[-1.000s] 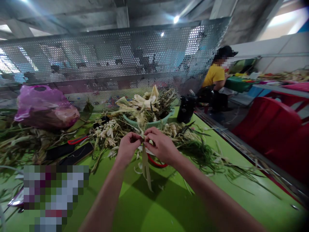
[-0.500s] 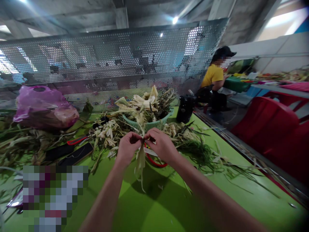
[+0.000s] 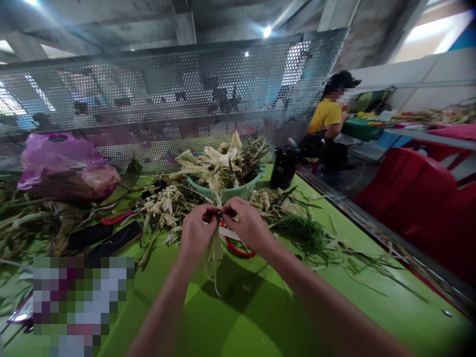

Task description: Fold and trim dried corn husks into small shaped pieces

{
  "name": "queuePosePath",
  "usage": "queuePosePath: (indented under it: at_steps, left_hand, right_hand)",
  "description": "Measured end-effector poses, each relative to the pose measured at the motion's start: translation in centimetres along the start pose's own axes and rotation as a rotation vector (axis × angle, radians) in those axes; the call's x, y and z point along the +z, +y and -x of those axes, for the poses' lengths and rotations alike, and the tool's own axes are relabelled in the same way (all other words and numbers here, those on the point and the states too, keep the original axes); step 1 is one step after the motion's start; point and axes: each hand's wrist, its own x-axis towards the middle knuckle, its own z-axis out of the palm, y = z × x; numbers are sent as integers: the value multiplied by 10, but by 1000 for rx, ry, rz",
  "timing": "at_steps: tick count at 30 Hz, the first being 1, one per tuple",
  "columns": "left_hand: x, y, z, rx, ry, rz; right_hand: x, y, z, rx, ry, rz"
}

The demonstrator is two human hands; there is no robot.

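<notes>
My left hand [image 3: 197,229] and my right hand [image 3: 246,221] meet over the green table, thumbs and fingertips pinched together on a pale dried husk strip [image 3: 214,250]. One end of the strip hangs below my left fingers in thin tails. Above my fingertips, pale fibres run up toward the basket. Exactly how the strip passes between the fingers is hidden. Under my right hand lies a red curved loop [image 3: 242,254], partly covered, with a white strip across it. Just behind my hands stands a mint-green basket [image 3: 240,192] heaped with dried husks [image 3: 223,156].
A purple plastic bag [image 3: 67,163] rests at left, near a red-handled tool [image 3: 117,217] and a dark flat block [image 3: 119,238]. Loose plant strands [image 3: 308,230] spread rightward. A black container [image 3: 284,166] stands by the basket. Beyond are a person [image 3: 329,116] and red chairs [image 3: 409,178].
Both hands keep their pinch on the husk strip, with only slight finger movement. My left hand has turned a little, covering more of the hanging strip. The view has shifted slightly.
</notes>
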Motion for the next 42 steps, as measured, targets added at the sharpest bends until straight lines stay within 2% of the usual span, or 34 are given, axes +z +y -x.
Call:
queuePosePath:
  at_steps: [7, 15, 26, 34, 37, 39, 42]
  left_hand:
    - [-3, 4, 2, 81, 19, -94]
    - [-2, 5, 1, 169, 19, -42]
    - [-1, -3, -2, 250, 24, 10]
    - [0, -2, -2, 238, 12, 21]
    - [-1, -1, -2, 235, 17, 26]
    - [-1, -1, -2, 232, 22, 30]
    - [0, -1, -2, 235, 29, 38]
  right_hand:
    - [-1, 4, 0, 28, 21, -85]
    - [-2, 6, -1, 79, -11, -149]
    - [1, 11, -3, 291, -103, -569]
    - [0, 9, -1, 271, -16, -444]
    - [-1, 7, -1, 268, 16, -475]
    - [-3, 6, -2, 248, 0, -476]
    - [-5, 7, -3, 194, -42, -349]
